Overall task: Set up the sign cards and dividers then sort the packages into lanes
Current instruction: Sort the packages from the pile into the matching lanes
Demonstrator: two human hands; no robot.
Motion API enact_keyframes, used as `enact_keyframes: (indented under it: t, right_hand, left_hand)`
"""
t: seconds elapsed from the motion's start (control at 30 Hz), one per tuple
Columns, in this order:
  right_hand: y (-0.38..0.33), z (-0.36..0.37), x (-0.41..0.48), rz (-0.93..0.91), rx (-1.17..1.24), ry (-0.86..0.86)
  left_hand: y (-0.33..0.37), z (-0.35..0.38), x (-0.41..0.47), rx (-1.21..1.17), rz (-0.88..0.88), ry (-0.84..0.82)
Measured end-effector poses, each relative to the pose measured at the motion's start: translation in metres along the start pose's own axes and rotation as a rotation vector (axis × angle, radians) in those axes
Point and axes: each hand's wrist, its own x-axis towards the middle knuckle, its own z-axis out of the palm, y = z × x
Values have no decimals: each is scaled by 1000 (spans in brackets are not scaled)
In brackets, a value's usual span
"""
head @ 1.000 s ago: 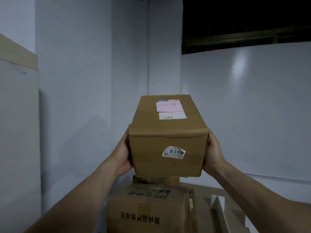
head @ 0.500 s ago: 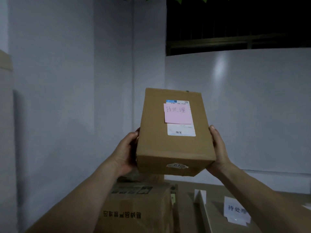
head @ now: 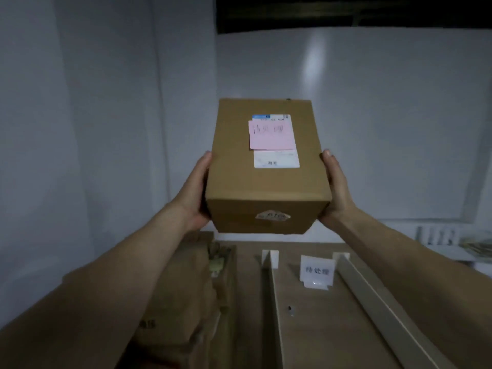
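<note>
Compared with half a second ago, the brown cardboard box (head: 266, 179) is sitting higher in the view. More of the wooden table (head: 319, 339) is showing beneath it, including a second divider that was out of sight before. The left hand (head: 195, 193) is clasping the box's left side and the right hand (head: 336, 187) is clasping its right side. Both thumbs are lying along the upper edges, and the other fingers are hidden behind and beneath the cardboard. The box is being held in the air above the table's far end, touching nothing else.

On its top face a pink sticky note (head: 271, 135) is covering part of a white shipping label (head: 277, 159). The note is carrying three handwritten characters (blurred, though they are looking like 待处理), and the label's small print is too soft to read. An oval sticker (head: 273, 216) on the near face is also smeared past reading.

Below, the white sign card (head: 316, 271), printed 待处理, is standing upright between the left divider (head: 275, 310) and the right divider (head: 372, 302). These are two pale strips running along the tabletop toward the camera, each with a white foot at its far end. Left of the left divider, large brown cartons (head: 191, 288) are resting on the table under the left forearm, with dark print that is only partly showing.
</note>
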Motion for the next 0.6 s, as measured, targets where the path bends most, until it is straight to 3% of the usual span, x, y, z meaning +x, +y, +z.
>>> enact_keyframes:
  t: [0.6]
  right_hand:
    - [-77,-212,19,-4,-91,41]
  left_hand:
    - [-113,195,66,-29,-53,38]
